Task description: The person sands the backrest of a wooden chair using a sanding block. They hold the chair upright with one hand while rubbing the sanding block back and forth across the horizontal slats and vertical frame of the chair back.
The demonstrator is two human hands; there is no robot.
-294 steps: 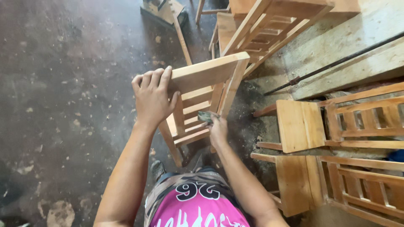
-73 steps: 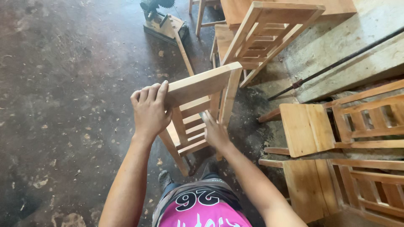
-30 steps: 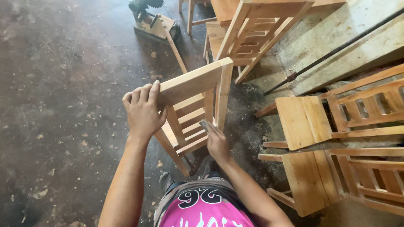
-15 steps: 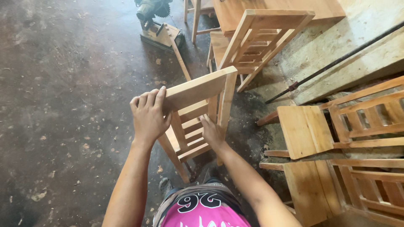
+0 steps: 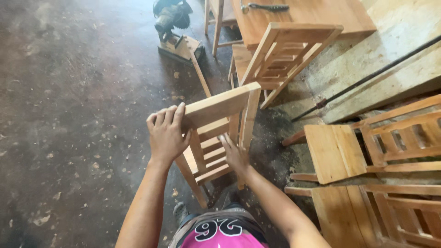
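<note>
Two hands work one wooden chair [image 5: 220, 133], seen from the head view, tilted on the dusty floor [image 5: 73, 115]. Left hand [image 5: 166, 135]: grip closed over the end of the top rail. Right hand [image 5: 235, 155]: below that grip, fingers flat against the back slats, clamping nothing. Judged rigid, moderately light, rough-surfaced; rails and legs offer the firmest hold, slats less so.
</note>
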